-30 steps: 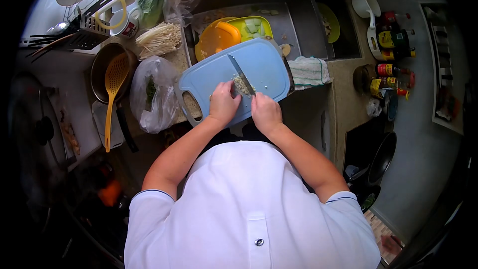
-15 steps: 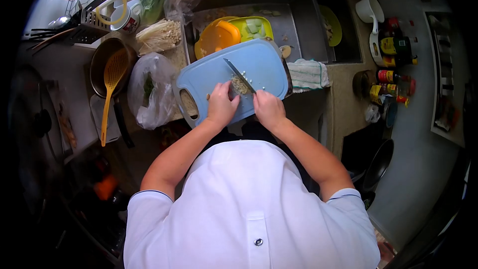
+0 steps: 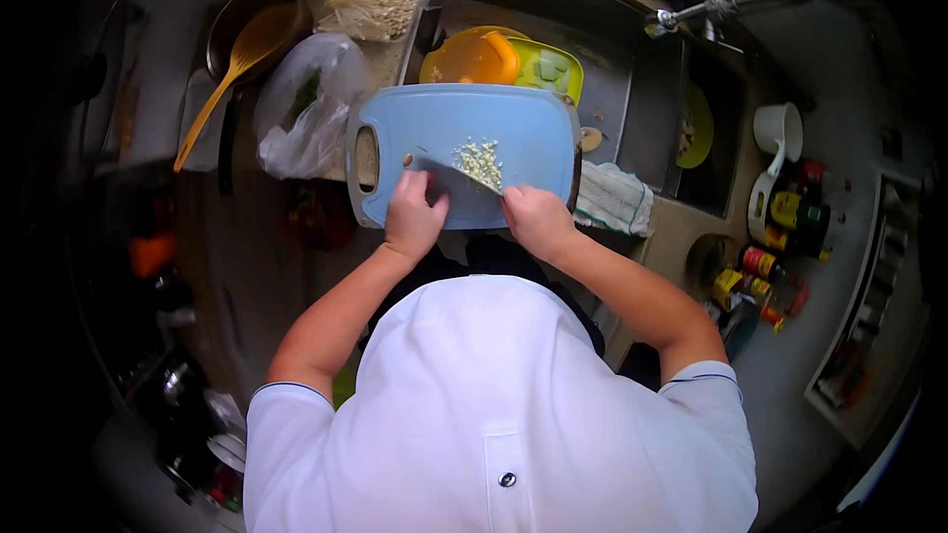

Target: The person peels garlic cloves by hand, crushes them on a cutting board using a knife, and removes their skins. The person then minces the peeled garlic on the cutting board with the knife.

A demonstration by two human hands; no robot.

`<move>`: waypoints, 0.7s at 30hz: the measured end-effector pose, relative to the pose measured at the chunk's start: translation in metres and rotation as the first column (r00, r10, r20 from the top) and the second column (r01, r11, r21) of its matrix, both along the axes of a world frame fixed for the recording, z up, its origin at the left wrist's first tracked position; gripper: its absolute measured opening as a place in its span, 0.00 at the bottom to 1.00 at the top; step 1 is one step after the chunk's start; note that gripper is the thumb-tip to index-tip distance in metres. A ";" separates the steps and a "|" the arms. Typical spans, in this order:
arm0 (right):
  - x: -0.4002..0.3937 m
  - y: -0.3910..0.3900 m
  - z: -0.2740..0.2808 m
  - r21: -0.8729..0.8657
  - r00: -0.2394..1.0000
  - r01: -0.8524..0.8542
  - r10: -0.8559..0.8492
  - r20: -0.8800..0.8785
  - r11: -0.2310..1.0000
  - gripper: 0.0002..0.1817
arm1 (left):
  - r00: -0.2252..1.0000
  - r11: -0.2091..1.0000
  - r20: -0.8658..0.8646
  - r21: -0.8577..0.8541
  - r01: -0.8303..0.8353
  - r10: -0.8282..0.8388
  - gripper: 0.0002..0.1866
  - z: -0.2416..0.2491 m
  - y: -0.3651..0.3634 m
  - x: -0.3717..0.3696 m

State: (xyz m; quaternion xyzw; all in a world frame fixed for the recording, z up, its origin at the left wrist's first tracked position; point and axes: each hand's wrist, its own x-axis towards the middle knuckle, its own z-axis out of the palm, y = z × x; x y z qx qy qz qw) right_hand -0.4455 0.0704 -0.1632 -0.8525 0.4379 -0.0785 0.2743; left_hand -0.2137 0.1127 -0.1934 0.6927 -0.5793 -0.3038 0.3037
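Note:
My right hand (image 3: 539,223) is closed round the handle of a knife (image 3: 459,176), whose broad blade slants up and left, tilted over the light blue cutting board (image 3: 395,111). My left hand (image 3: 415,217) is by the blade's far end, thumb and fingers apart, fingertips right at the blade's near side. Beyond the blade, finely chopped white bits (image 3: 478,156) that look like minced garlic lie scattered on the board. A small brownish piece (image 3: 407,160) rests just above my left fingertips.
Behind the board, the sink (image 3: 612,89) holds an orange strainer basket (image 3: 469,57) and a green tray (image 3: 565,51) with pale chunks. Enoki mushrooms (image 3: 370,12), a plastic bag (image 3: 306,104) and a pot (image 3: 229,25) stand left. A cloth (image 3: 614,199) and sauce bottles (image 3: 758,262) are right.
The view has turned, so the board now looks level. The blade has swung from behind the chopped bits to their near side, toward my left hand, and the bits are more spread out.

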 end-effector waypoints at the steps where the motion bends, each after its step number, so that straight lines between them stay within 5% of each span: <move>1: -0.002 -0.003 0.002 -0.001 1.000 -0.028 0.028 0.009 1.000 0.06 | 0.998 0.998 0.006 0.008 -0.059 0.058 0.17 -0.001 0.001 0.001; 6: -0.020 -0.014 -0.001 -0.008 0.994 -0.102 0.103 0.028 0.995 0.05 | 0.942 0.955 0.170 -0.118 -0.273 0.291 0.11 -0.008 -0.007 0.003; 13: -0.024 -0.030 -0.007 -0.051 0.996 -0.091 0.090 -0.023 0.995 0.06 | 0.895 0.905 0.138 -0.025 -0.424 0.423 0.08 -0.011 -0.028 0.007; 19: -0.022 -0.042 -0.010 -0.027 0.999 -0.031 0.032 0.012 0.999 0.10 | 0.921 0.915 0.082 -0.175 -0.364 0.382 0.07 -0.013 -0.013 -0.009; 21: -0.023 -0.047 -0.010 0.064 0.997 0.021 -0.026 0.077 0.998 0.12 | 0.938 0.943 0.289 -0.319 -0.093 0.190 0.16 -0.005 -0.003 -0.021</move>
